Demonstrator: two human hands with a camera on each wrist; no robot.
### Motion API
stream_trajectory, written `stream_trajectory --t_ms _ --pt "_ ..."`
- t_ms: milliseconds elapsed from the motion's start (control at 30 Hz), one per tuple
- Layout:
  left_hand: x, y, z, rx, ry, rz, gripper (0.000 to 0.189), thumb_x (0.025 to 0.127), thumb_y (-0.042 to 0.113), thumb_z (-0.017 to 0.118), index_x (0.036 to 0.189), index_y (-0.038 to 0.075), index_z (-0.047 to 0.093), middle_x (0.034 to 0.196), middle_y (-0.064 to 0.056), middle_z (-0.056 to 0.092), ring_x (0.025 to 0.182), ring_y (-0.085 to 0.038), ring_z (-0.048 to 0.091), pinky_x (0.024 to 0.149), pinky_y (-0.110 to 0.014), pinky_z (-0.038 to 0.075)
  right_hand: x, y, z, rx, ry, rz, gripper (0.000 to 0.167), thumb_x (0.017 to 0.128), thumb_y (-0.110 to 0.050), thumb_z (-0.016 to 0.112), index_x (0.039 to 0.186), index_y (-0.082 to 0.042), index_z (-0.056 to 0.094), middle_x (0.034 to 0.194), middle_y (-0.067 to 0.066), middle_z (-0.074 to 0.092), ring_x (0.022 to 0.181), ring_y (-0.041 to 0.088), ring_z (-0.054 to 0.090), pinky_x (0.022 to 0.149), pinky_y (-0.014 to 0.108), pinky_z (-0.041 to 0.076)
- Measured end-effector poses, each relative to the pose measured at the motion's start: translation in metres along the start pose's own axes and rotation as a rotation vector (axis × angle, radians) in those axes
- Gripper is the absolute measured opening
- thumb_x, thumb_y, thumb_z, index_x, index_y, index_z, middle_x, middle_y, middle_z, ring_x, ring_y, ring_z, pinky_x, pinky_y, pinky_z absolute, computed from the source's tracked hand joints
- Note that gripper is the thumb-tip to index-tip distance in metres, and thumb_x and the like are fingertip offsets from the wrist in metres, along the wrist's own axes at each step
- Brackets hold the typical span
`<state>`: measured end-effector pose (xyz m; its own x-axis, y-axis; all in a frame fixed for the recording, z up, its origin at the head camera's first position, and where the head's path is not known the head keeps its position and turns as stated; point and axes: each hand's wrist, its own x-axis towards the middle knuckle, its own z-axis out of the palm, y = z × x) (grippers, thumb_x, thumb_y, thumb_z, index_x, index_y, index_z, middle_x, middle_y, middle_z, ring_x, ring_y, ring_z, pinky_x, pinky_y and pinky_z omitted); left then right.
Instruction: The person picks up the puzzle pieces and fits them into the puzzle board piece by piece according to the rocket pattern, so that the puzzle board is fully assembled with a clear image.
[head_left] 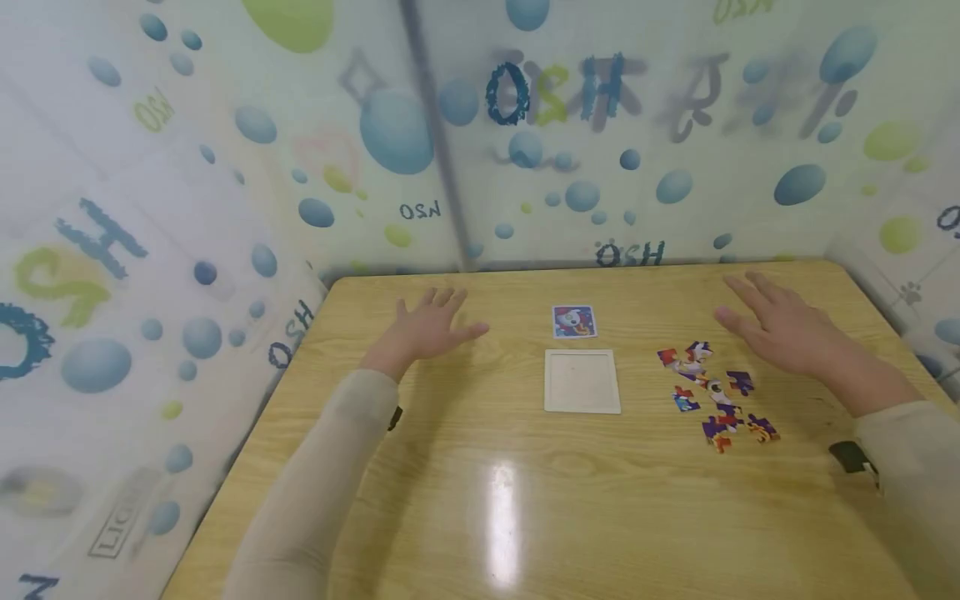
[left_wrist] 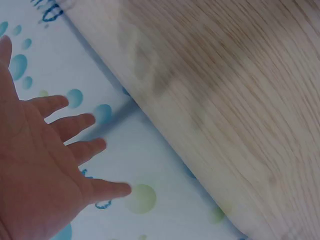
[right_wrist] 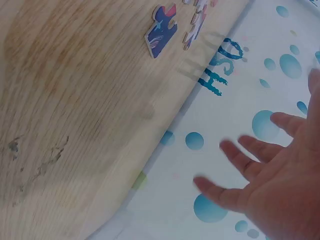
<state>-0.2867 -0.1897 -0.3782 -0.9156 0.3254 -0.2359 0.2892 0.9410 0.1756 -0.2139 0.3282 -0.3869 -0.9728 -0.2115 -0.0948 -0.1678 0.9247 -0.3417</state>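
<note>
My left hand (head_left: 435,325) hovers over the left part of the table with its fingers spread and nothing in them. In the left wrist view the palm of the same hand (left_wrist: 45,165) shows, fingers apart. The right hand (head_left: 787,329) is held above the table's right side, fingers extended and holding nothing. Just left of it lies a loose group of jigsaw puzzle pieces (head_left: 716,390), purple, white and orange. A white square puzzle tray (head_left: 582,411) with a raised rim lies mid-table. Behind the tray is a small square picture card (head_left: 574,322) with a cartoon figure.
The wooden table (head_left: 450,450) meets patterned walls (head_left: 480,192) at its back and left. Dark scuff marks (right_wrist: 42,162) show on the tabletop in the right wrist view. Light glares off the table's front middle.
</note>
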Motion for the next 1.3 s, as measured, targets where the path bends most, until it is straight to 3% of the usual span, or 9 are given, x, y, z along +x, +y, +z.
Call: stream_trajectory --t_ms 100,200,300,400,633,933,1133,1200,1300 --pt "0.0 0.012 0.002 -0.022 -0.035 0.031 0.102 0.095 0.087 0.039 0.172 0.022 0.021 0.179 -0.011 0.023 0.166 -0.038 0.019 0.13 -0.074 0.016 0.006 -0.004 0.002 0.018 0.02 -0.054 0.084 0.11 -0.056 0.048 0.169 -0.003 0.02 0.162 0.041 0.03 0.141 0.064 0.037 0.106 0.084 0.036" --pt "0.001 0.029 0.005 -0.029 -0.069 0.06 0.099 0.096 0.083 0.047 0.171 0.022 0.025 0.176 -0.012 0.03 0.164 -0.037 0.028 0.13 -0.065 0.029 0.015 -0.009 0.008 0.07 0.007 -0.129 0.077 0.107 -0.047 0.062 0.164 -0.003 0.036 0.143 0.034 0.052 0.114 0.045 0.057 0.089 0.062 0.054" --pt "0.003 0.048 0.013 -0.038 -0.105 0.089 0.097 0.096 0.078 0.056 0.17 0.023 0.027 0.174 -0.013 0.036 0.162 -0.036 0.033 0.13 -0.059 0.032 0.025 -0.01 0.019 0.114 -0.032 -0.187 0.064 0.104 -0.037 0.07 0.155 -0.003 0.051 0.127 0.025 0.063 0.093 0.026 0.054 0.073 0.041 0.049" --pt "0.008 0.064 0.025 -0.078 -0.15 0.126 0.1 0.093 0.074 0.065 0.171 0.025 0.025 0.172 -0.014 0.039 0.162 -0.035 0.034 0.132 -0.056 0.031 0.031 -0.011 0.028 0.147 -0.073 -0.192 0.056 0.1 -0.034 0.076 0.147 -0.005 0.061 0.119 0.017 0.065 0.087 0.021 0.05 0.069 0.035 0.045" --pt "0.009 0.084 0.052 -0.197 -0.276 0.184 0.11 0.089 0.065 0.078 0.172 0.026 0.018 0.174 -0.012 0.036 0.163 -0.033 0.032 0.134 -0.051 0.028 0.033 -0.015 0.044 0.195 -0.128 -0.149 0.059 0.092 -0.045 0.083 0.135 -0.007 0.068 0.109 0.008 0.066 0.084 0.019 0.053 0.068 0.033 0.046" --pt "0.006 0.088 0.062 -0.26 -0.284 0.128 0.121 0.078 0.065 0.087 0.171 0.04 0.013 0.179 -0.02 0.016 0.165 -0.041 0.021 0.13 -0.067 0.026 0.036 -0.011 0.054 0.163 -0.139 -0.145 0.056 0.092 -0.046 0.082 0.128 -0.005 0.07 0.108 0.007 0.067 0.087 0.018 0.056 0.073 0.034 0.05" --pt "0.004 0.093 0.065 -0.203 -0.252 0.126 0.114 0.08 0.065 0.086 0.17 0.042 0.02 0.162 -0.016 0.04 0.148 -0.036 0.046 0.119 -0.061 0.045 0.042 -0.012 0.057 0.172 -0.133 -0.149 0.05 0.095 -0.039 0.081 0.126 -0.001 0.07 0.113 0.012 0.071 0.095 0.022 0.065 0.082 0.046 0.059" --pt "0.003 0.095 0.065 -0.185 -0.245 0.124 0.111 0.08 0.064 0.086 0.169 0.041 0.023 0.155 -0.014 0.044 0.141 -0.033 0.05 0.115 -0.058 0.048 0.045 -0.014 0.057 0.161 -0.128 -0.145 0.052 0.095 -0.04 0.081 0.126 -0.001 0.069 0.116 0.014 0.071 0.1 0.025 0.067 0.088 0.052 0.06" --pt "0.003 0.097 0.064 -0.184 -0.247 0.107 0.109 0.081 0.063 0.086 0.168 0.041 0.026 0.155 -0.013 0.043 0.143 -0.034 0.049 0.115 -0.059 0.047 0.049 -0.018 0.058 0.157 -0.132 -0.135 0.052 0.095 -0.039 0.08 0.128 0.0 0.068 0.119 0.017 0.071 0.104 0.03 0.067 0.093 0.057 0.059"
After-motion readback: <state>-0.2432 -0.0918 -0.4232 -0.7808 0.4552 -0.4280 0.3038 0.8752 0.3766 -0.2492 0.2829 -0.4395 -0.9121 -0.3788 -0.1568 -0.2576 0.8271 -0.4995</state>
